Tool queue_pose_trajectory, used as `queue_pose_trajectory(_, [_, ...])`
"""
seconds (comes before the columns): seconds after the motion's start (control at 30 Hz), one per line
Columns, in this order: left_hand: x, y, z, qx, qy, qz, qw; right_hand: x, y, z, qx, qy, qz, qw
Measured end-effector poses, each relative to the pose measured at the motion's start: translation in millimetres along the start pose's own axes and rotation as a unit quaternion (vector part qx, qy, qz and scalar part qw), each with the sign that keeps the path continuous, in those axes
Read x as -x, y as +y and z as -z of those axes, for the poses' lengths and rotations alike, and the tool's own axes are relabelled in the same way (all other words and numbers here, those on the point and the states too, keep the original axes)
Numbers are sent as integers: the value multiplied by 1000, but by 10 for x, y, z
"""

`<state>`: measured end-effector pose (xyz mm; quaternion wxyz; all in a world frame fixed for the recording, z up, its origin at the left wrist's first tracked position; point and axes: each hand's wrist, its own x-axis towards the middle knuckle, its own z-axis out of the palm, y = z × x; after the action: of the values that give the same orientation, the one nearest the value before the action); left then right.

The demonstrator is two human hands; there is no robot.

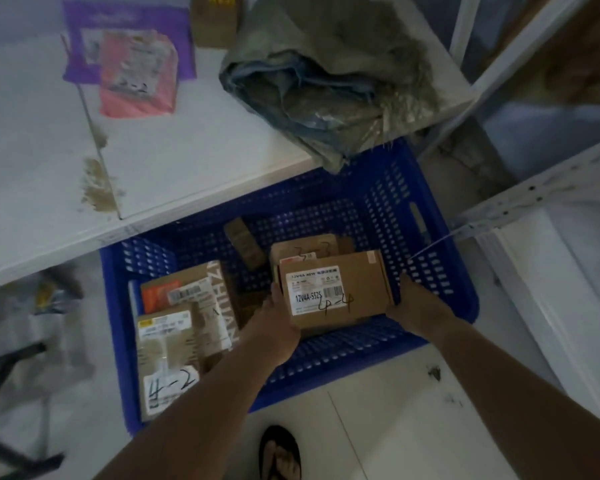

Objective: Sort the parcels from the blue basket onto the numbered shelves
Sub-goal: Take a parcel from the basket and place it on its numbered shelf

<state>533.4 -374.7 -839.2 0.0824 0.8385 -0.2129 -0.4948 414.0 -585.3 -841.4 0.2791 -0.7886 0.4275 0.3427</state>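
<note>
Both hands are holding one brown box (336,289) over the right side of the blue basket (461,271). The left hand (274,327) and right hand (416,303) are squeezing its two ends.

Pretty cramped in the blue basket (440,306): far end tucked under the white shelf board (194,168), so no straight drop there. Left half packed with cardboard parcels (184,327), right half taken by more boxes (329,289). Only open bit of basket floor is a narrow strip down the middle, with a small box (245,242) at its far end.
</note>
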Motion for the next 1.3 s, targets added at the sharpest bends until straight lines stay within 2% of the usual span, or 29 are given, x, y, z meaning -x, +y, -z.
queue_pose_trajectory(0.13, [-131, 29, -214, 119, -17, 25, 992, -151, 67, -217, -144, -61, -9, 988])
queue_pose_trajectory(0.27, [-103, 121, -198, 237, 48, 73, 968, -107, 15, -315, -235, -5, -26, 972])
queue_pose_trajectory(0.37, [38, 200, -49, 259, 102, 98, 955, 91, -46, -240, -240, 32, -16, 970])
queue_pose_trajectory(0.47, [314, 317, 174, 276, 154, 81, 945, 343, -85, -65, -302, 88, 3, 949])
queue_pose_trajectory(0.67, [1066, 838, 872, 190, 214, -38, 957, 1116, -104, 722, -403, 152, 23, 902])
queue_pose_trajectory(0.77, [1587, 1243, 1313, 179, 230, -115, 950, 1863, -201, 1360, -444, 224, 51, 866])
queue_pose_trajectory(0.87, [2320, 1734, 1736, 151, 283, -178, 930, 2681, -250, 1927, -445, 322, 84, 831])
queue_pose_trajectory(1.0, [3371, 2280, 2176, 144, 357, -263, 884, 3889, -300, 2609, -456, 428, 114, 772])
queue_pose_trajectory(1.1, [4247, 2575, 2507, 146, 400, -344, 837, 4888, -308, 3005, -433, 502, 124, 738])
queue_pose_trajectory(1.2, [5232, 2765, 2725, 116, 416, -420, 798, 5974, -267, 3244, -418, 568, 124, 698])
queue_pose_trajectory(1.3, [6101, 2883, 2778, 99, 419, -503, 749, 6958, -157, 3298, -374, 624, 107, 678])
